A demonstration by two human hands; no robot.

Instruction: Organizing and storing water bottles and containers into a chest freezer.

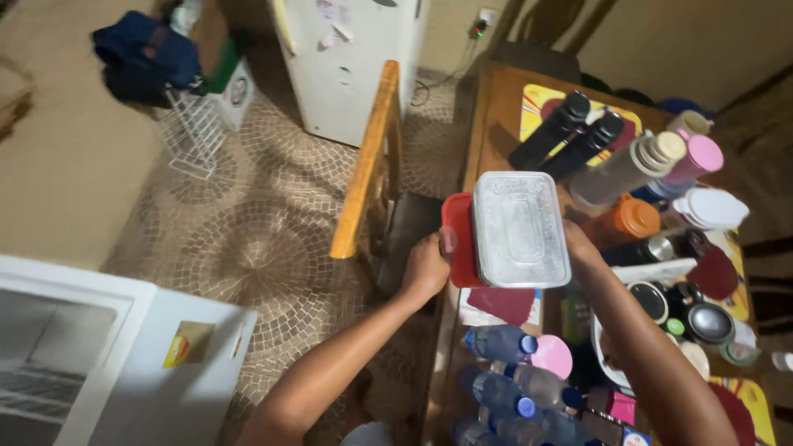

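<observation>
Frosted clear lidded container (pixel 520 230) stacked on red container (pixel 457 239), held above the bench (pixel 496 107) edge, left hand (pixel 426 268) fingers curled on the red rim, right hand (pixel 578 248) gripping the far side, water bottles (pixel 500 343) below, flasks (pixel 549 132) beyond.

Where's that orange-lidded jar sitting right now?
In the head view, the orange-lidded jar stands on the wooden table, right of the clear frosted container both hands hold, just below the grey flask.
</observation>
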